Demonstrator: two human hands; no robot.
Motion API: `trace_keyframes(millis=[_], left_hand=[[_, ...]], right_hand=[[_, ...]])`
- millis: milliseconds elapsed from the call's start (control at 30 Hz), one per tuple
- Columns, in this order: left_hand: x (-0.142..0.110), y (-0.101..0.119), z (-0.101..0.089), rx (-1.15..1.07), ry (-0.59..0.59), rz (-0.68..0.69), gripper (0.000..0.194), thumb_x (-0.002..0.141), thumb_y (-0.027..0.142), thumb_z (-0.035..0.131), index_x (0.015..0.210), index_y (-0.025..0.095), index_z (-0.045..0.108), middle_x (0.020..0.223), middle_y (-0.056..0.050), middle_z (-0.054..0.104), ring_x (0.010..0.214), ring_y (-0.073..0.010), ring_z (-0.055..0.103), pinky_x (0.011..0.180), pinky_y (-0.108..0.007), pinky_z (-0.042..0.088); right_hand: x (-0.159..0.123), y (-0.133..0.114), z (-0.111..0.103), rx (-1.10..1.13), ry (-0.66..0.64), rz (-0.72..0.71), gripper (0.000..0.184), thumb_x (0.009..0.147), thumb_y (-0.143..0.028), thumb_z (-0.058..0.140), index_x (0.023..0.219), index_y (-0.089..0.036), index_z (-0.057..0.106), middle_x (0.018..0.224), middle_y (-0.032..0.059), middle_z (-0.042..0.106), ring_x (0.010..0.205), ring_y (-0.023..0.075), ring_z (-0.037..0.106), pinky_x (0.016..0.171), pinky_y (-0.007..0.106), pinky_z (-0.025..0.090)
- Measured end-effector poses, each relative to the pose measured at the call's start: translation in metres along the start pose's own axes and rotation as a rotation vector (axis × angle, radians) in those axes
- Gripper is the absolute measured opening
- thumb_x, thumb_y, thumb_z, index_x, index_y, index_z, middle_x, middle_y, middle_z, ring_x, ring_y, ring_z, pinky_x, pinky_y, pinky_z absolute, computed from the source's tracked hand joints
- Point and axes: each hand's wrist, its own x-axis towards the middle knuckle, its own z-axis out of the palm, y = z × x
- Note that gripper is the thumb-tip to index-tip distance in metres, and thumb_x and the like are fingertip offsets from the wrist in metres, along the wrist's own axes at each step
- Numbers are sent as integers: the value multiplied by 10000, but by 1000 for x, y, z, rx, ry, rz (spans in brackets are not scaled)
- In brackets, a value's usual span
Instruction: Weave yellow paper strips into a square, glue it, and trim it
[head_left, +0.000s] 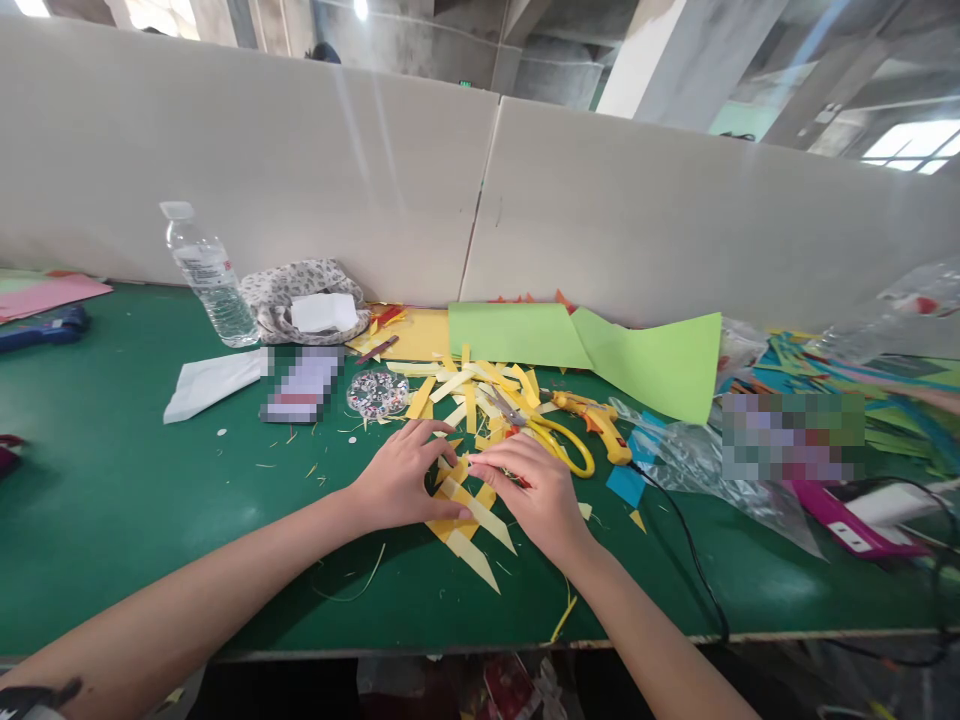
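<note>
Paper strips (486,523) slant rightward and nearer from left hand (405,475), thumb and fingers apart; right hand (536,490) pinched together, contents hidden.

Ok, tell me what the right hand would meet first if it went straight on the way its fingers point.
Most likely the left hand, whose curled fingers lie just ahead of the right hand's fingertips; depth is unclear, so it might brush the pale yellow paper strips first.

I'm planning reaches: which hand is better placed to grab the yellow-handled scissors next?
Probably the right hand: the yellow-handled scissors lie just beyond its knuckles, while the left hand sits farther off.
</note>
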Motion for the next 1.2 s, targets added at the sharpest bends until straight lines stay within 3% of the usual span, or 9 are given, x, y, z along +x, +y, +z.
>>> trace_keyframes(millis=[600,933,1067,1200], left_hand=[[1,-5,2,-20,-27,-2,522,547,609,695,867,211,585,1153,-106,541,1094,-303,469,907,-450,379],[3,1,-2,-116,-58,26,366,588,490,733,718,189,570,994,-72,571,965,-248,501,817,-369,410],[4,4,-5,-276,-75,-66,328,631,445,718,741,185,551,830,-24,578,760,-172,519,670,-289,420],[6,5,-6,-577,-26,-303,330,657,392,711,845,188,534,642,42,528,535,-97,475,499,-218,368]], right_hand=[[0,1,0,-7,-11,2,71,793,-201,619,801,-230,684,744,15,685,711,164,609,677,329,500],[1,-1,-1,1,-3,13,77,790,-204,619,797,-227,691,740,18,686,706,166,612,678,324,501],[2,-1,-3,70,66,166,74,784,-251,627,780,-237,700,754,19,695,728,174,629,698,329,512],[3,2,-7,233,229,398,97,756,-306,653,800,-239,708,817,31,705,747,184,650,677,318,535]])
